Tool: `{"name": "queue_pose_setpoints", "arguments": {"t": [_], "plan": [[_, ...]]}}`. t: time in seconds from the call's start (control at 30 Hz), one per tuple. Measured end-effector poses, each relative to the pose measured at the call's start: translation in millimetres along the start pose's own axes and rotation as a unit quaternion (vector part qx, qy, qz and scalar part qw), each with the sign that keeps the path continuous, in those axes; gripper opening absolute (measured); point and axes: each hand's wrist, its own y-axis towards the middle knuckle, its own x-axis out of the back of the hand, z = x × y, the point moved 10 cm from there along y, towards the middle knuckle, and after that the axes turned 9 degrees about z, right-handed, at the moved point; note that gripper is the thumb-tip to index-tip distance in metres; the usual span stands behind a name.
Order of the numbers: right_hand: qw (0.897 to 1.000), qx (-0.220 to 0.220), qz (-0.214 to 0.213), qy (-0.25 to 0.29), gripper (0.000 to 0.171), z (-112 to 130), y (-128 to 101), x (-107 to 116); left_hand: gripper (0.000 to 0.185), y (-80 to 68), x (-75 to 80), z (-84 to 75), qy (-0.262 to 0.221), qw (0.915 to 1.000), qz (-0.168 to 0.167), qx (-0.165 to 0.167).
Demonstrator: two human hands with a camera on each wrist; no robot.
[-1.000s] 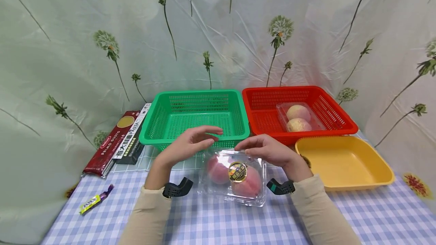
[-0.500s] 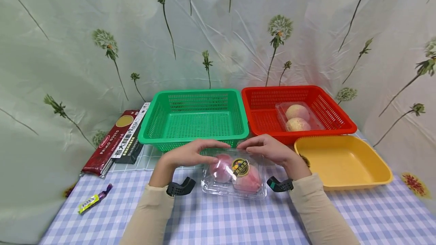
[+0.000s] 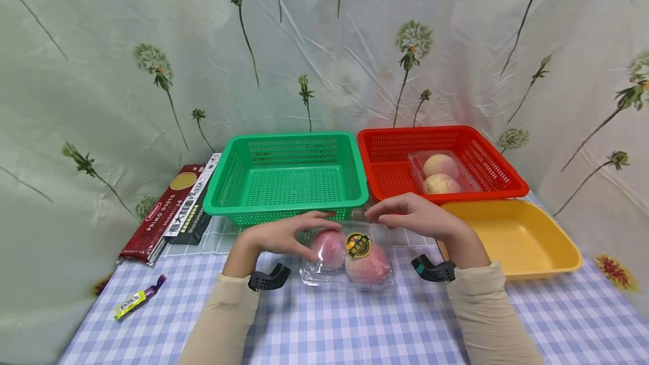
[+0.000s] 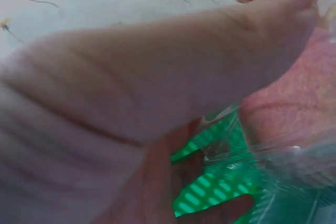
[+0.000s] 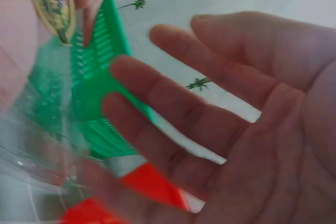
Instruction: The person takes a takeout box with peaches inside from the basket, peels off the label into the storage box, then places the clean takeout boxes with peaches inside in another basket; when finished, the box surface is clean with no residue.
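Observation:
A clear plastic box with two pink peaches and a round sticker lies on the checked tablecloth just in front of the green basket. My left hand grips its left rear edge. In the left wrist view the thumb lies over the lid beside a peach, with fingers under the clear plastic. My right hand hovers above the box's right rear corner with its fingers straight, off the lid. The right wrist view shows that open palm apart from the box and its sticker.
Behind the green basket's right side stands a red basket holding another clear box of peaches. A yellow tray sits right of my hands. Pasta packets lie at the left, a candy wrapper nearer.
The peach box has slid away from me toward the green basket. My left hand has come down and taken hold of it. My right hand has lifted off it and drifted right.

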Motion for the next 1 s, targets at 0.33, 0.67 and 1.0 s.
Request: {"name": "queue_pose_setpoints", "arguments": {"t": [0.33, 0.67, 1.0], "plan": [[1.000, -0.006, 0.013, 0.007, 0.032, -9.1, 4.0, -2.2, 0.073, 11.3, -6.3, 12.4, -0.052, 0.9982, -0.018, 0.024], [0.999, -0.022, -0.001, -0.033, 0.035, -6.2, 6.5, -4.1, 0.075, 19.3, -7.2, 13.0, -0.072, 0.9970, -0.025, 0.013], [0.999, -0.002, -0.003, -0.032, 0.029, 2.3, 13.3, -11.4, 0.076, 19.6, -7.8, 14.2, -0.077, 0.9967, -0.023, 0.012]]}}
